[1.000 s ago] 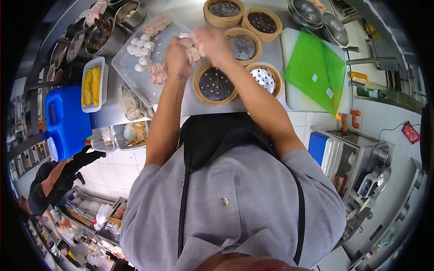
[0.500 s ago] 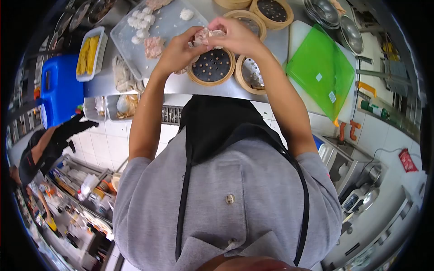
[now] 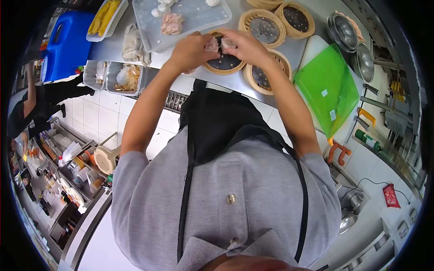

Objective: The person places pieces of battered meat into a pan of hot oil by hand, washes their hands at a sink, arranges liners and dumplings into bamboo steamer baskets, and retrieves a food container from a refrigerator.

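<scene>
My left hand (image 3: 192, 50) is closed on a pinkish lump of raw meat (image 3: 211, 44), held over the near bamboo steamer (image 3: 224, 71). My right hand (image 3: 248, 48) pinches a paler lump of raw meat (image 3: 228, 44) over the same steamer. A small gap separates the two lumps, and dark liner with holes shows between and below them. I cannot tell whether the lumps touch the liner. Left of the hands, a larger pink meat lump (image 3: 172, 24) lies in a translucent tray (image 3: 199, 23), with white pieces (image 3: 162, 10) behind it.
Other bamboo steamers (image 3: 262, 30) with perforated liners stand behind and right. A green sheet (image 3: 328, 86) covers a white board. Metal bowls (image 3: 346, 31) stand at the back right. On the left are a blue jug (image 3: 68, 43), a basket of yellow food (image 3: 108, 20) and a crumpled cloth (image 3: 132, 43).
My hands have lowered toward the near steamer and moved apart, each with one lump, where before they were together around the meat. The camera view has also shifted.
</scene>
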`<act>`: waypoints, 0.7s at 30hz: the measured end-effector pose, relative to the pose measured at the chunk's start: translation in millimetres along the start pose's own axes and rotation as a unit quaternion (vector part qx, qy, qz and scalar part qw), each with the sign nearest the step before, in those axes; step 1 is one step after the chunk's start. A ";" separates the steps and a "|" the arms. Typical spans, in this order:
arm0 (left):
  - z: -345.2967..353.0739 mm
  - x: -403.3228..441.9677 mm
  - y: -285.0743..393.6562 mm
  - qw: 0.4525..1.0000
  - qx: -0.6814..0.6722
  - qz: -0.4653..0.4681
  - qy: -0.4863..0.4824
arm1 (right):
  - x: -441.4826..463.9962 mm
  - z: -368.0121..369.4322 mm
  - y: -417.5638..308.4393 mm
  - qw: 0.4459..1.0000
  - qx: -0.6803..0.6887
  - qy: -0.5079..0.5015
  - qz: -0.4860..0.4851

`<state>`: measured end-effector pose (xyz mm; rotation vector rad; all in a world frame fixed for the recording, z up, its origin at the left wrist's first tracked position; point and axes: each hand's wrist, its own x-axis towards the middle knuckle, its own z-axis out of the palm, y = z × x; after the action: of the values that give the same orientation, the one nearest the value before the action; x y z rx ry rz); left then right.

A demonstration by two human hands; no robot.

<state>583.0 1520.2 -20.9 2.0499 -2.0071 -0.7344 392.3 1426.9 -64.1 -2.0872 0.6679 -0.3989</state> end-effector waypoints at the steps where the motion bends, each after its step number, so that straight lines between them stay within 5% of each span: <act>1: 7.9 2.6 4.8 0.998 0.039 -0.024 0.045 | 0.7 5.8 5.7 0.995 -0.077 0.022 -0.067; 3: 8.3 8.3 16.7 0.995 0.073 -0.040 0.050 | 4.3 8.7 3.8 0.975 -0.156 0.050 -0.152; 9: 5.8 10.2 25.9 0.987 0.137 -0.085 0.012 | 3.8 12.9 1.1 0.945 -0.280 0.070 -0.156; 21: 7.1 13.5 16.5 0.993 0.110 -0.040 0.013 | 2.1 15.1 -3.0 0.955 -0.271 0.075 -0.095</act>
<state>564.7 1507.3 -22.5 2.2574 -2.0841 -0.5158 402.6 1436.9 -70.0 -2.6768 0.7244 -0.5311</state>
